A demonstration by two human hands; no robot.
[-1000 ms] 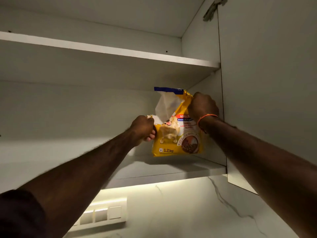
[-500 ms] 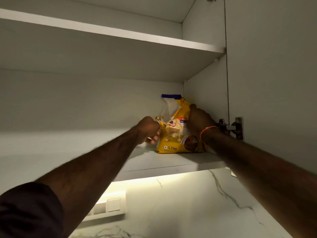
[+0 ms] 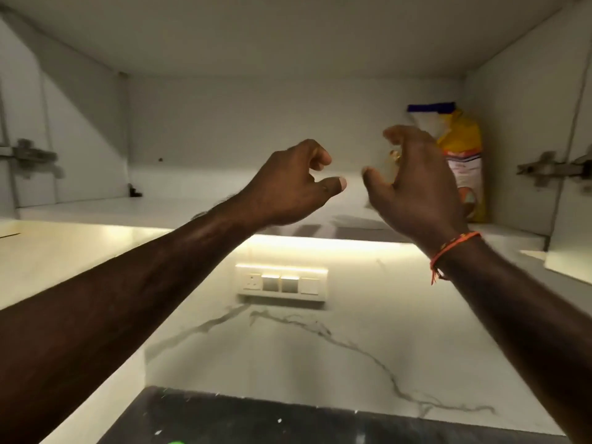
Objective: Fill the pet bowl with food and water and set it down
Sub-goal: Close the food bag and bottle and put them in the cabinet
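A yellow pet food bag point(image 3: 463, 161) with a blue top edge stands upright on the bottom shelf point(image 3: 179, 211) of the open wall cabinet, in its right back corner. My right hand point(image 3: 413, 184), with an orange thread at the wrist, hovers just left of the bag and partly covers it, fingers apart and holding nothing. To the left of that, in front of the shelf edge, my left hand point(image 3: 288, 184) has curled, spread fingers and is also empty. No pet bowl is in view.
Cabinet hinges point(image 3: 551, 168) stick out at the right side and another hinge point(image 3: 28, 157) at the left. Under the cabinet a light strip shines on a white marble wall with a switch panel point(image 3: 282, 283). A dark countertop point(image 3: 256, 418) lies below.
Both hands have let go of the food bag and pulled back from it. The bag now stands alone on the shelf. The view has dropped lower and shifted left.
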